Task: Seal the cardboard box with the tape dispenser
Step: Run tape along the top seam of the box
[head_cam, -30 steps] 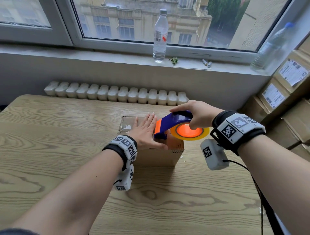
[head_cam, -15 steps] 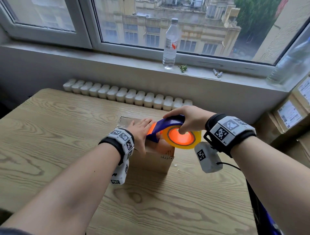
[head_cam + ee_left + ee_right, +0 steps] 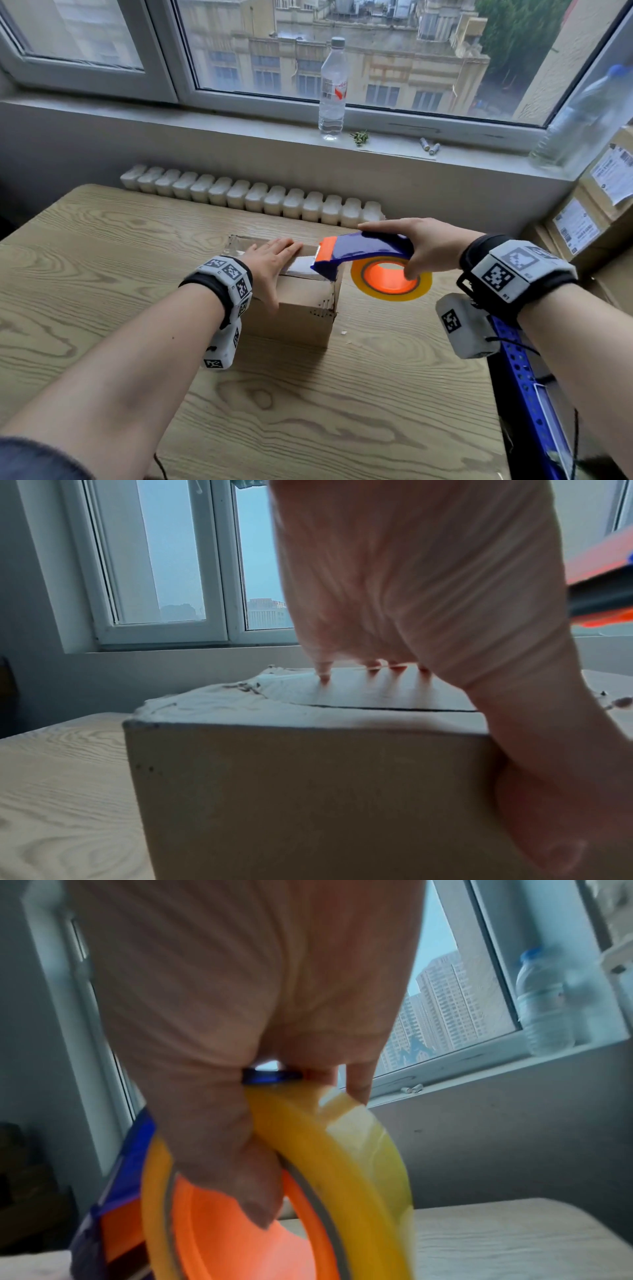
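A small cardboard box [image 3: 301, 310] [image 3: 291, 791] stands on the wooden table [image 3: 102, 274]. My left hand [image 3: 270, 265] [image 3: 411, 588] lies flat on the left part of its top, fingers straight, thumb down the near side. My right hand [image 3: 423, 243] [image 3: 240, 988] grips the blue and orange tape dispenser [image 3: 363, 251] [image 3: 116, 1177], thumb inside the orange core of its yellow tape roll [image 3: 390, 281] [image 3: 342, 1150]. The dispenser's nose sits at the box's right top edge. A shiny strip of tape [image 3: 301, 265] runs from the nose to my left fingertips.
A water bottle [image 3: 332, 89], two batteries [image 3: 430, 146] and a second bottle [image 3: 582, 120] [image 3: 544, 1001] stand on the windowsill. A white radiator [image 3: 253, 198] lies behind the table. Labelled cardboard boxes [image 3: 599, 212] are stacked at the right, beside a blue perforated rail [image 3: 520, 377].
The right hand has drawn the dispenser rightward from the middle of the box top to its right edge, leaving tape behind. The left hand has stayed on the box.
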Demonstrator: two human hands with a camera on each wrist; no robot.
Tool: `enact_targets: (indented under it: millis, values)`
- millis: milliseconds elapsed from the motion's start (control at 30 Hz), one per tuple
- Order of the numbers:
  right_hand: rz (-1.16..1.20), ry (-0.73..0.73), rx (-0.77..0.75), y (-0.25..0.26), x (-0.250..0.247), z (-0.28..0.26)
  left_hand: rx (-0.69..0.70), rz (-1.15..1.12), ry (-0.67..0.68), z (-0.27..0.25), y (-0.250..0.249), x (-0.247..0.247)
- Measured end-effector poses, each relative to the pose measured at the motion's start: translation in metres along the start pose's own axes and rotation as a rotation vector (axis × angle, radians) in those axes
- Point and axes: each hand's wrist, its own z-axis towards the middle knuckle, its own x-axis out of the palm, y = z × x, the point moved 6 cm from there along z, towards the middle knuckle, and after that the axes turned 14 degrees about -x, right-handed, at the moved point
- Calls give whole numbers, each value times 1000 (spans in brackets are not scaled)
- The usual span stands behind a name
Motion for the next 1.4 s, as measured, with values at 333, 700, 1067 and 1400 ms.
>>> enact_targets:
  millis: [333,700,1067,1400]
  values:
    - [-52,-51,47,-19,18,-9,-8,-146,48,1,-26,1]
    - [-34,23,31,-19,20,1,28,-253,-107,8,-68,9]
    - [162,32,14,-28,22,0,-78,-315,-134,10,-71,5]
    - [53,53,39,-42,22,-9,-161,-387,-144,7,-82,3]
